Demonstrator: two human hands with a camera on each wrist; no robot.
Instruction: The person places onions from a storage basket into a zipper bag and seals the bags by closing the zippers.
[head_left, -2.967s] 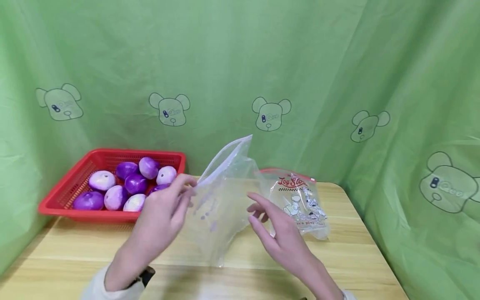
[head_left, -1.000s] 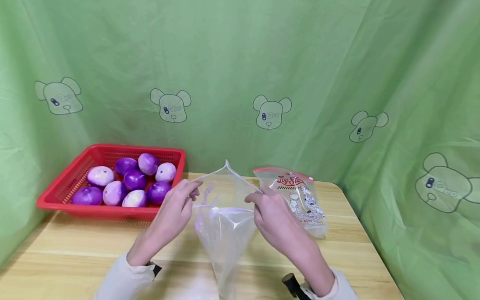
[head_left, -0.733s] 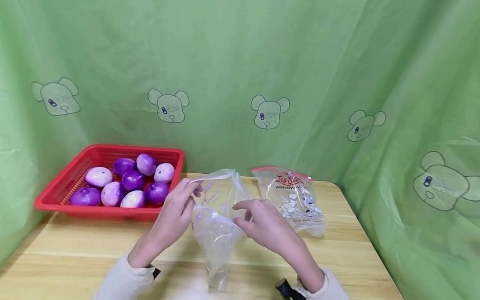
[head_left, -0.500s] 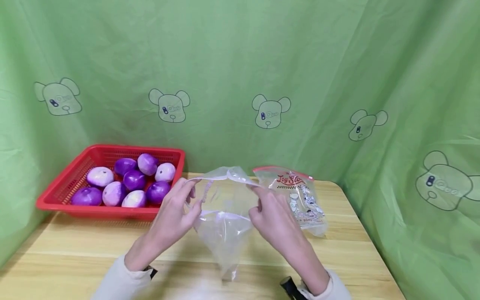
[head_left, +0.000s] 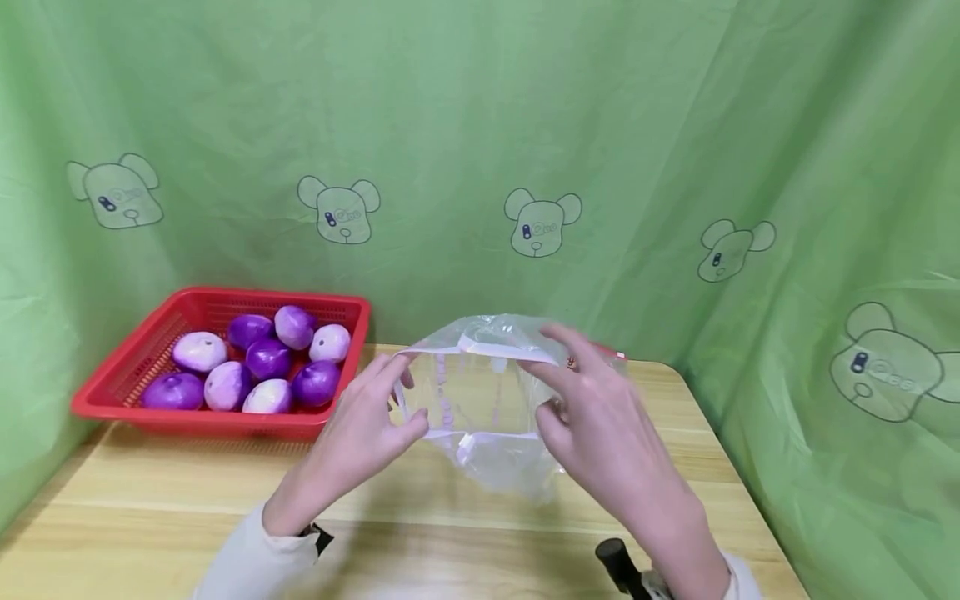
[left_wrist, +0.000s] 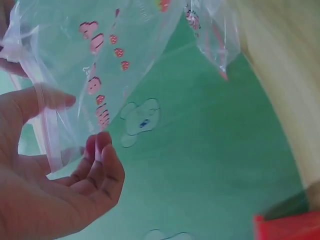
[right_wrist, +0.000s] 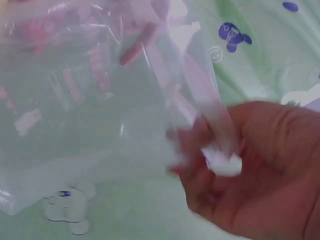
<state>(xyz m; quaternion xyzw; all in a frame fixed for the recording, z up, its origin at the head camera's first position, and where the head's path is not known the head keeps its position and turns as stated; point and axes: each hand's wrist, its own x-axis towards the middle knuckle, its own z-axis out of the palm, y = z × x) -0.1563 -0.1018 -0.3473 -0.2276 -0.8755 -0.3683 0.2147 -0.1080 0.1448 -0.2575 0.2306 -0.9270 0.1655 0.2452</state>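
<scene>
The worktop (head_left: 450,542) is pale, yellowish wood, its grain and board lines running from left to right. Its far right corner is rounded, and its right edge slants outward toward the near side. Soft shadows fall across the middle, with a bright patch of glare at the near side. At the far left stands a red basket (head_left: 247,423) with perforated walls. Well apart from it, right of centre near the far edge, lies a red-edged bag (head_left: 611,353), mostly hidden from view.
</scene>
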